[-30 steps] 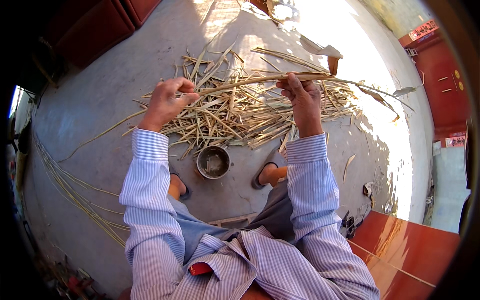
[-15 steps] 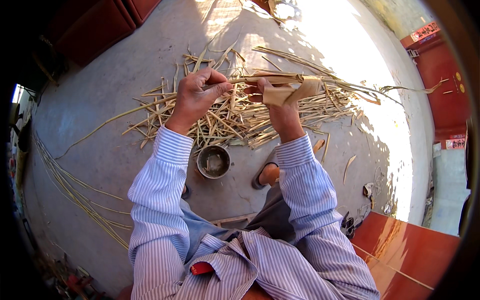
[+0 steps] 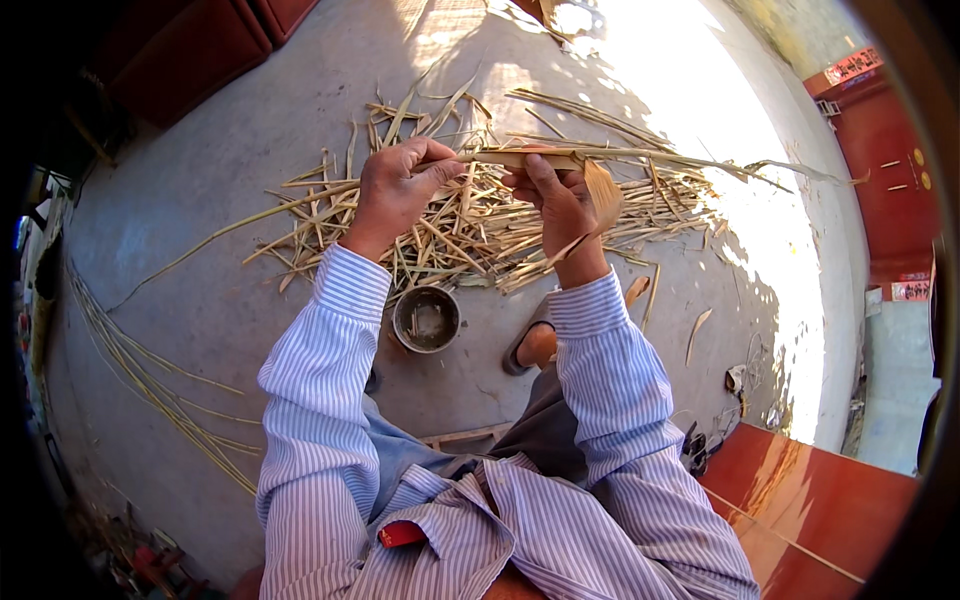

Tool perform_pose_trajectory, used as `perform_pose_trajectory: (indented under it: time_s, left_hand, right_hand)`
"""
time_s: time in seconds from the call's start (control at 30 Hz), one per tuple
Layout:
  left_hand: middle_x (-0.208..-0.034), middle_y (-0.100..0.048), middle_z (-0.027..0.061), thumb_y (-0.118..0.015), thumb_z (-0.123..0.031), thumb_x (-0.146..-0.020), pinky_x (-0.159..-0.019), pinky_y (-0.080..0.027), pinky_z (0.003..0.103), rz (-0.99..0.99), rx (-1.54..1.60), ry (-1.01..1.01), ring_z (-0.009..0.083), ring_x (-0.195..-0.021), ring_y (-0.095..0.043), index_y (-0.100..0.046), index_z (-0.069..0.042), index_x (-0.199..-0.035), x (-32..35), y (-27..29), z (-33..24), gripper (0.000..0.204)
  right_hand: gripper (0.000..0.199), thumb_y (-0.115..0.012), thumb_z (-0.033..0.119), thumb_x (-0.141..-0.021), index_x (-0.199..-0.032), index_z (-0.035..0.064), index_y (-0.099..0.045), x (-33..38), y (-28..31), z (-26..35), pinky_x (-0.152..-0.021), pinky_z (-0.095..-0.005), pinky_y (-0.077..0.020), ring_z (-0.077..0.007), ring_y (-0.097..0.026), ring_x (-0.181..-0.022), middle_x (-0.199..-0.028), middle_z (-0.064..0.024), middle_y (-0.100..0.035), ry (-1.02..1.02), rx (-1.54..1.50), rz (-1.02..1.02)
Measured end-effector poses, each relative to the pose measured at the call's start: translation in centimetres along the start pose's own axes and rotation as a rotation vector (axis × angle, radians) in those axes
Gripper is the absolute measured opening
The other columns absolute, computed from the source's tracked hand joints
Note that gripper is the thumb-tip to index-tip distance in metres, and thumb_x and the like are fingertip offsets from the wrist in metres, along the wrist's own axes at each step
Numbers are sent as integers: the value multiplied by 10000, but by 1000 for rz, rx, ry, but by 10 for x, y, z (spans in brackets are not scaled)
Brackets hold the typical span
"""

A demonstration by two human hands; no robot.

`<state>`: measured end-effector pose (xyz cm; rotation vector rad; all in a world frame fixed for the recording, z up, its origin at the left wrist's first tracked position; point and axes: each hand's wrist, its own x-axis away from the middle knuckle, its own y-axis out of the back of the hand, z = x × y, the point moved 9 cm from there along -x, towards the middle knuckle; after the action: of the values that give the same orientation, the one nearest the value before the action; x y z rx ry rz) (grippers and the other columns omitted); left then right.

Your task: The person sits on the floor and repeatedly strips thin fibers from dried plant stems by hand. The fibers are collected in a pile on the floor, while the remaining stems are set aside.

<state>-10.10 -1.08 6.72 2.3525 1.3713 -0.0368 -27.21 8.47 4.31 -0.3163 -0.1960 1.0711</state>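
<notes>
A long dry reed-like stalk (image 3: 250, 226) runs crosswise in front of me, its thin end down to the left and its leafy end far right. My left hand (image 3: 398, 190) pinches the stalk between thumb and fingers. My right hand (image 3: 562, 205) grips it a short way to the right, thumb pressed on top. From that grip a broad tan leaf sheath (image 3: 603, 190) hangs folded over, partly loose from the stalk, its narrow tip trailing past my right wrist. Below both hands lies a loose pile of cut dry stalks (image 3: 470, 250) on the floor.
A round dark metal bowl (image 3: 427, 320) stands between my feet. Several long thin stalks (image 3: 165, 385) lie on the floor at the left. At the lower right is a red-brown shiny panel (image 3: 800, 500); a red door (image 3: 890, 170) is at the far right.
The leaf sheath has swung from a flat fold in front of my right hand to hang down on its right side. My right thumb now lies on top; the left hand has barely moved.
</notes>
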Motion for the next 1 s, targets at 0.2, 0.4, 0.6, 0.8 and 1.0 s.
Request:
perform_pose_trajectory:
  time_s: [0.2,0.4,0.6,0.8,1.0]
  left_hand:
    - [-781,-668,7,-741,-97,-841,-640,-490,207,46,37,-30,60,-710,-586,-672,-2,-925,-3,8,3,144]
    - [-808,-693,37,-768,-142,-822,-677,-502,211,23,261,156,72,-732,-622,-675,2,-896,-4,9,22,187]
    - [-823,-699,49,-753,-282,-835,-720,-505,251,-387,228,69,126,-751,-646,-653,-25,-982,-13,124,46,313]
    - [-850,-703,111,-699,-390,-847,-706,-500,342,-125,-626,-105,208,-810,-666,-682,-21,-981,1,105,35,393]
    - [-782,-691,44,-756,-149,-818,-652,-488,251,229,-78,193,86,-721,-612,-690,9,-925,10,54,56,202]
  right_hand:
    - [241,-645,145,-927,-1097,-20,-601,-3,-4,15,-812,-278,-557,-183,-663,-968,-1032,-108,-683,45,89,132]
    - [213,-596,193,-963,-1082,17,-615,-12,17,-6,-727,-251,-564,-176,-692,-856,-976,-101,-700,-37,-94,-8]
    - [250,-608,226,-957,-1083,11,-626,-5,25,-6,-734,-246,-563,-179,-693,-877,-989,-102,-702,-117,-35,-21]
    - [227,-610,218,-956,-1063,19,-629,-12,33,-4,-730,-239,-557,-175,-692,-874,-990,-99,-702,-113,-42,-51]
    - [211,-613,200,-952,-1063,20,-623,-16,38,-1,-722,-237,-558,-179,-695,-860,-993,-103,-703,-82,-61,-82]
